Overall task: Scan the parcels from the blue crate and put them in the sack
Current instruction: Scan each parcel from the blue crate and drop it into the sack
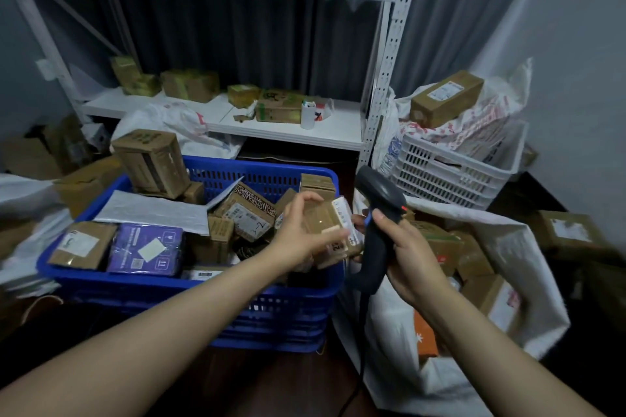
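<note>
From the left, I see the crate [111,276] crowded with boxes; over its right edge my left hand [299,240] pinches a small parcel [330,223], label end turned right toward the scanner [379,213] clenched in my right hand [410,254], almost touching; the sack [528,284], part-filled with parcels, gapes just beyond
</note>
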